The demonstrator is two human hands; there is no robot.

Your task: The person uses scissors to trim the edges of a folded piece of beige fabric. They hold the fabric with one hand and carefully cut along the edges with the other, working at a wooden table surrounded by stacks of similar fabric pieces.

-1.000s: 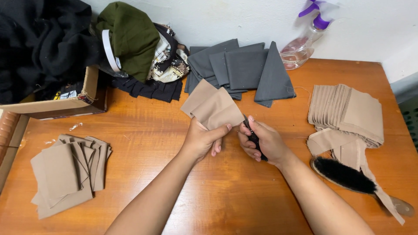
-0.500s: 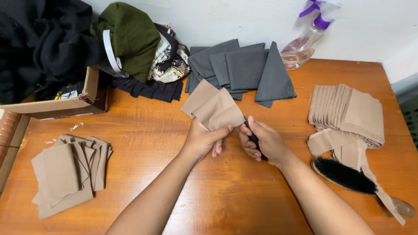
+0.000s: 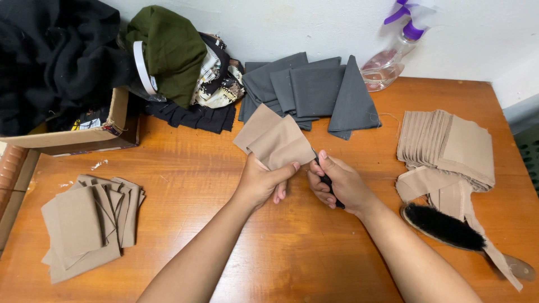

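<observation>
My left hand (image 3: 263, 182) pinches a folded tan fabric piece (image 3: 275, 140), held up over the middle of the wooden table (image 3: 292, 258). My right hand (image 3: 338, 182) is closed around a small black tool (image 3: 328, 184) right beside the fabric's lower right edge; most of the tool is hidden in the fist. A fanned stack of tan fabric pieces (image 3: 90, 221) lies at the left. A larger pile of tan pieces (image 3: 449, 147) with loose strips sits at the right.
Grey fabric pieces (image 3: 314, 90) lie at the back centre. A spray bottle (image 3: 393, 56) leans by the wall. A black brush (image 3: 449, 227) lies at the right front. A cardboard box (image 3: 78, 137) with dark and green cloth fills the back left.
</observation>
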